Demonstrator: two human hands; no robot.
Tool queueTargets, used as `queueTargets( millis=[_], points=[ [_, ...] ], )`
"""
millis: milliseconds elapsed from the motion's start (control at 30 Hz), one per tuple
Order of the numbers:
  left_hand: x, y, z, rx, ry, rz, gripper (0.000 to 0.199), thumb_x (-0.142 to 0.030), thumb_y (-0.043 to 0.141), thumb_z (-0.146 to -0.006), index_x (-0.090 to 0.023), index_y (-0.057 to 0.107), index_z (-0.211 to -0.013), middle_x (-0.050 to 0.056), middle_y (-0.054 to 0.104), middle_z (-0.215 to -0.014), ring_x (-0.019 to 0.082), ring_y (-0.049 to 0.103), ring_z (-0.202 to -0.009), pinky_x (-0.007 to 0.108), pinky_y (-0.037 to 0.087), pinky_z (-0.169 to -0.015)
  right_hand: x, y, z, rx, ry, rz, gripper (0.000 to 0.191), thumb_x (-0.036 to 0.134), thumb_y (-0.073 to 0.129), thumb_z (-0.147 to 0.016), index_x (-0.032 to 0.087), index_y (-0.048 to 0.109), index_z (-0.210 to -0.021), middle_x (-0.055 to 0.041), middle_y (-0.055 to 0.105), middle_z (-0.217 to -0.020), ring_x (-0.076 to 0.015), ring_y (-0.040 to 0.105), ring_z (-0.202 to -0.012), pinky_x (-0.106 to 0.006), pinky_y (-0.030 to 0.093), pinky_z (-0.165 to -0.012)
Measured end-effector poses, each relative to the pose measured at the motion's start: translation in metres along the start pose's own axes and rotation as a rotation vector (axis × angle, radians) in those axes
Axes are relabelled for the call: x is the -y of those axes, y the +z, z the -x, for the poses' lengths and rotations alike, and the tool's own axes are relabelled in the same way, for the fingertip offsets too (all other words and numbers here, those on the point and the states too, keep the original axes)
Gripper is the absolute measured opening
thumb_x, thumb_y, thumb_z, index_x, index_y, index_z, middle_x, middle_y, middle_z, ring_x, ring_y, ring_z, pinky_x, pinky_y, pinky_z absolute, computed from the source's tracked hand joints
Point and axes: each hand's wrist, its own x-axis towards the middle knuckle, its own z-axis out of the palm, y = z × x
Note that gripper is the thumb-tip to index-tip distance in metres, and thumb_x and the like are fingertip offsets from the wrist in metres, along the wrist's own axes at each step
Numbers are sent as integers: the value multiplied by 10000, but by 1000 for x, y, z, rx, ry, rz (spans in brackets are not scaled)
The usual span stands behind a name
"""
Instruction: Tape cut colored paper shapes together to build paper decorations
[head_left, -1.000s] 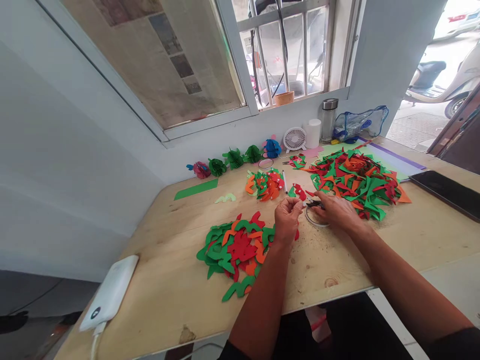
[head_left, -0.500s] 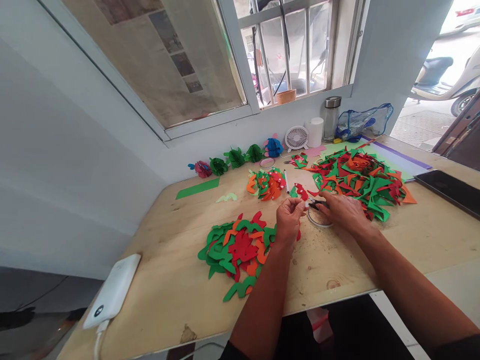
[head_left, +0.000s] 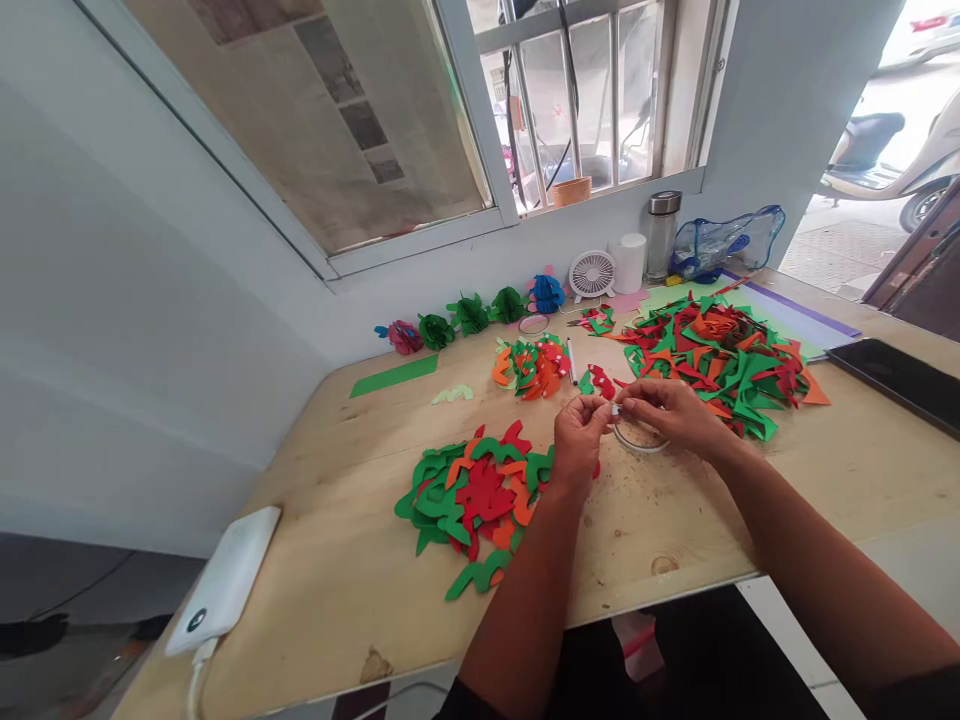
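Note:
My left hand and my right hand meet above the table, each closed in a pinch. Between their fingertips is a small white piece, which looks like tape. Just beneath lies a thin white ring, partly covered by my right hand. Left of my left forearm is a heap of green, red and orange cut-out shapes. Behind my hands sits a smaller pile of cut-outs with white squares on them. A few red and green shapes lie right behind my fingers.
A big heap of coloured scraps lies at the right, near a black phone. Paper honeycomb figures, a small fan and a bottle line the wall. A white power bank is at the left edge.
The black-handled cutting tool that was in my right hand no longer shows. My right fingers now pinch the small white piece beside my left fingers, which have stayed in place.

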Motion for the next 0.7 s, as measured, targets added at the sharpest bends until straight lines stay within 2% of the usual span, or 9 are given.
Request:
queueTargets(
  millis=[333,700],
  points=[
    [5,0,-2,1,-3,5,209,-315,701,-632,-151,579,-674,-15,584,-613,91,570,-583,210,420,-581,2,2,0,18,75,-113,231,368,556,-761,152,632,-732,36,468,-558,-81,353,-511,-226,242,-466],
    [7,1,-3,-4,-13,13,228,-333,691,-631,-149,587,-716,-2,608,-620,102,592,-578,216,435,-565,-6,3,-2,-31,48,-14,209,356,535,-761,167,591,-694,34,458,-554,-85,349,-510,-219,266,-457]
  ],
)
